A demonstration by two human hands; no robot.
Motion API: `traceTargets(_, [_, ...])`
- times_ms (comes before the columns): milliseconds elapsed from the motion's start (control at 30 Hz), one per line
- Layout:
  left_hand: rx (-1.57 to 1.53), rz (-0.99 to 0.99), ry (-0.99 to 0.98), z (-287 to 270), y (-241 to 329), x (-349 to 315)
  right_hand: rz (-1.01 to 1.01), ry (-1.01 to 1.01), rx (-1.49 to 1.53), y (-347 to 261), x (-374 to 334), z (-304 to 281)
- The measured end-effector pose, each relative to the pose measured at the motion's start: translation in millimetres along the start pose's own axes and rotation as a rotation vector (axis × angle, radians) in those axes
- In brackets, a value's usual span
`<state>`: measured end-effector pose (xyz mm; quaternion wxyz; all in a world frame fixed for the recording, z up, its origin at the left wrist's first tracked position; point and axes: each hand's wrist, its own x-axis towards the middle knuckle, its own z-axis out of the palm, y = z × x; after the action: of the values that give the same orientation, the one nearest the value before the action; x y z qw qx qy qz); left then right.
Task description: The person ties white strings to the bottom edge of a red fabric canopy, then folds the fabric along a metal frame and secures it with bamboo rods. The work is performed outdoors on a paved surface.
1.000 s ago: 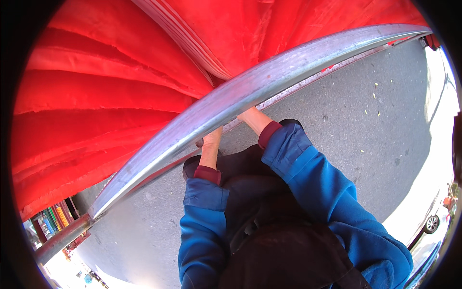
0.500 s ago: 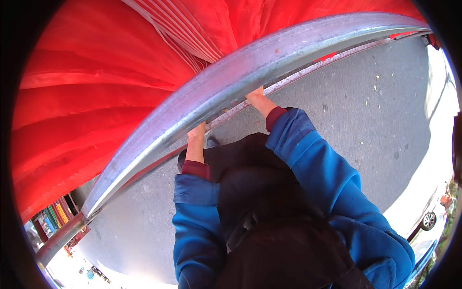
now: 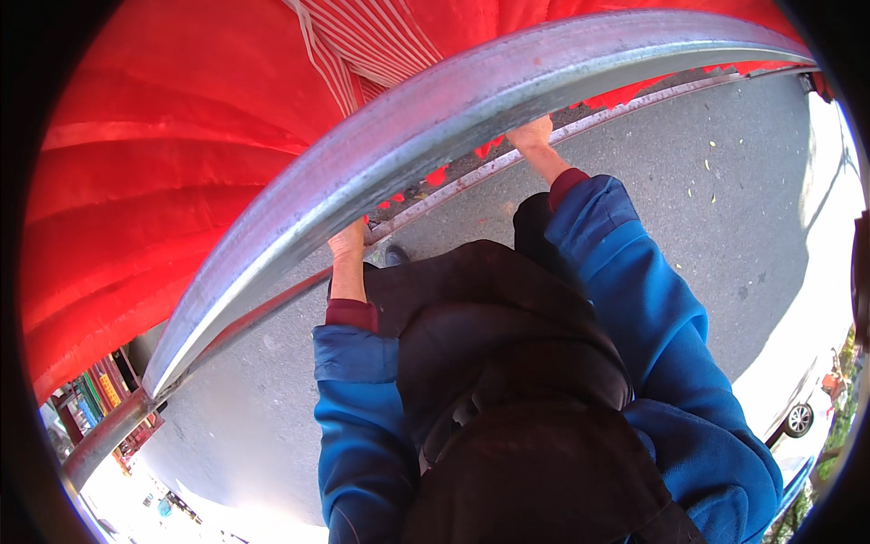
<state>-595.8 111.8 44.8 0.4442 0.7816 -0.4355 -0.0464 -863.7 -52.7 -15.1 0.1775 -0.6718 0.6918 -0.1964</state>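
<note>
A wide red cloth (image 3: 163, 172) with gathered folds spreads beyond a curved metal bar (image 3: 426, 118) that crosses in front of me. Both my arms reach under this bar. My left hand (image 3: 347, 241) is at its lower edge, its fingers hidden behind the metal. Farther right, the back of my right hand (image 3: 533, 134) shows below the bar, and its fingers are out of sight too. A ragged red edge of cloth (image 3: 437, 176) hangs between the hands. Whether either hand grips the cloth cannot be seen.
A lower, rusty rail (image 3: 444, 193) runs under the bar, near my shoe (image 3: 396, 256). White-striped red fabric (image 3: 372, 41) lies among the folds. Grey pavement (image 3: 671, 172) extends to the right, with a parked car's wheel (image 3: 799, 420) at the far right.
My right hand has moved right and away from my left, which shifted slightly left. More of the red cloth's edge now shows beneath the bar, and the striped fabric has shifted.
</note>
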Motion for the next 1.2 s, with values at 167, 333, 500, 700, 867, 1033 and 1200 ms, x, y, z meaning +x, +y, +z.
traceTargets(167, [-0.014,0.139,0.067,-8.8,-3.3,-1.7,0.007,-0.012,-0.082,15.6,14.4,-17.4])
traceTargets(333, [0.027,0.164,0.098,-14.6,-20.5,4.7,-0.027,0.045,-0.118,29.5,29.7,-35.3])
traceTargets(500, [0.511,0.567,0.165,-22.8,-42.4,9.6,0.012,0.086,-0.112,38.1,39.1,-51.1])
traceTargets(700, [0.082,0.173,0.134,-44.5,-18.9,-3.9,0.131,0.045,-0.023,52.4,34.9,-66.3])
traceTargets(867, [-0.169,-0.149,0.008,-53.6,30.4,-40.0,0.089,0.042,0.067,61.3,7.0,-74.8])
traceTargets(1033, [-0.212,-0.189,-0.146,-23.8,61.7,-57.3,0.011,-0.163,0.163,51.7,-51.2,-57.2])
traceTargets(1200, [-0.27,-0.066,-0.263,7.4,79.5,-50.4,-0.132,-0.207,0.162,18.4,-77.2,-32.6])
